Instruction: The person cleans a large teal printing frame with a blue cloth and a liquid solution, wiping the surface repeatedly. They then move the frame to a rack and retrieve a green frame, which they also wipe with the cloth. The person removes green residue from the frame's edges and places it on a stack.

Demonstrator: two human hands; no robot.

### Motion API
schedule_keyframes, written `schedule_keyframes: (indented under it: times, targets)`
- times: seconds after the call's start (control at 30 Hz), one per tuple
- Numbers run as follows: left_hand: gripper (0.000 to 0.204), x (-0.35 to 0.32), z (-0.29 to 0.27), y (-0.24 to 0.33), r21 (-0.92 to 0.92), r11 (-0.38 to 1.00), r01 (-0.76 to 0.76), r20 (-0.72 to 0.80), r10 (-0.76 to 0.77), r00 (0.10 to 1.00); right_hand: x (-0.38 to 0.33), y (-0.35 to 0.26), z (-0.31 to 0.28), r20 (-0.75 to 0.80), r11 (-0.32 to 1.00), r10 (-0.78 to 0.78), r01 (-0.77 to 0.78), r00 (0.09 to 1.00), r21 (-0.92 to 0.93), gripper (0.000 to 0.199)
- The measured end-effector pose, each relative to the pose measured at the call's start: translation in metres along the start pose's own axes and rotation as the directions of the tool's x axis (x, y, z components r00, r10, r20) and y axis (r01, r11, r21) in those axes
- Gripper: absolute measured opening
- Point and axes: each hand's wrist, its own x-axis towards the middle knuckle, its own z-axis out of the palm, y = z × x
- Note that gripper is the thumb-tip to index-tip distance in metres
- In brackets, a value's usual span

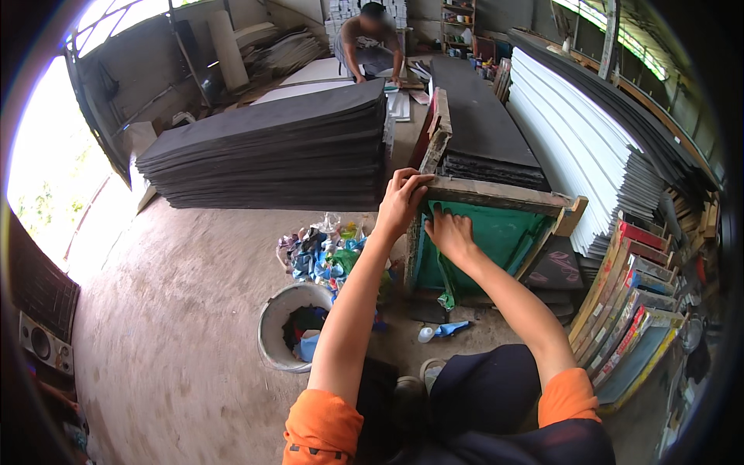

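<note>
A wooden screen-printing frame (pixel 504 194) with green mesh (pixel 496 239) stands tilted in front of me. My left hand (pixel 403 203) is closed over its upper left corner, fingers hooked on the top bar. Against the mesh, just below that bar, my right hand (pixel 451 234) has its fingers curled in. From it a crumpled green strip of film or tape (pixel 445 280) hangs down along the mesh's left side. The fingertips are partly hidden, but they seem to pinch the strip's upper end.
Left of the frame lies a heap of coloured plastic scraps (pixel 319 252) beside a round bin (pixel 267 329). Black sheet stacks (pixel 263 147) and white sheets (pixel 581 147) stand beyond. More frames (pixel 628 310) lean at right. Another person (pixel 370 46) crouches at the back.
</note>
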Motion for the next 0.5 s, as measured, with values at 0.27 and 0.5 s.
schedule_keyframes:
  times: [0.27,0.5]
  targets:
    - [0.014,0.021,0.024,-0.027,-0.383,0.924,0.001,-0.106,-0.045,0.993,0.013,0.008,0.007,-0.182,0.997,-0.068,0.062,0.981,-0.037,0.008]
    - [0.011,0.024,0.041,-0.044,-0.283,0.957,-0.057,-0.188,0.003,0.982,0.021,0.008,-0.007,-0.046,0.953,0.047,-0.031,0.998,0.300,0.010]
